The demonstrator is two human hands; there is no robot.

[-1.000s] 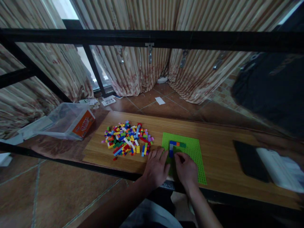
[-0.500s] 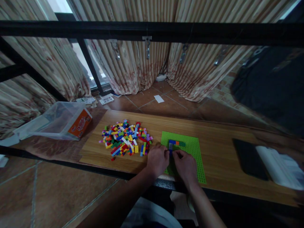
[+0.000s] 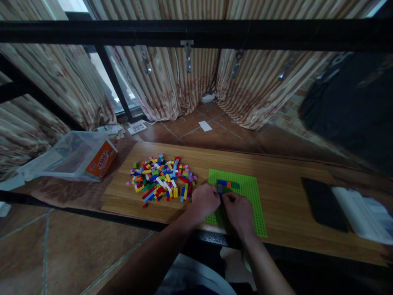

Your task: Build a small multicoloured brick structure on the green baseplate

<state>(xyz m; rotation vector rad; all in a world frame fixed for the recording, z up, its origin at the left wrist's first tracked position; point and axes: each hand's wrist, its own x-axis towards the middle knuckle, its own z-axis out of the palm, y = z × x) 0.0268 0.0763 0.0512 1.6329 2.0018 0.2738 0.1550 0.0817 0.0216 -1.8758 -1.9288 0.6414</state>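
Observation:
A green studded baseplate [image 3: 250,205] lies on the wooden board. On it, a row of blue, orange and green bricks [image 3: 229,184] runs sideways, and a greyish-blue brick [image 3: 220,189] extends from its left end toward me. My left hand [image 3: 205,200] is closed at the near end of that column, over the plate's left edge. Opposite it, my right hand [image 3: 239,211] is closed with thumb and forefinger at a dark blue brick [image 3: 221,197]. The fingertips of both hands meet around this brick and partly hide it.
A heap of mixed toy bricks [image 3: 162,178] is spread left of the baseplate on the wooden board [image 3: 285,196]. Farther left a clear plastic tub [image 3: 70,157] lies tipped. A black flat object [image 3: 324,205] and a white packet [image 3: 359,213] are at right. A black bar [image 3: 196,32] crosses above.
My left hand has shifted slightly, its fingers now lying more across the near end of the brick column. The right hand stays almost in place. The camera view has moved a little.

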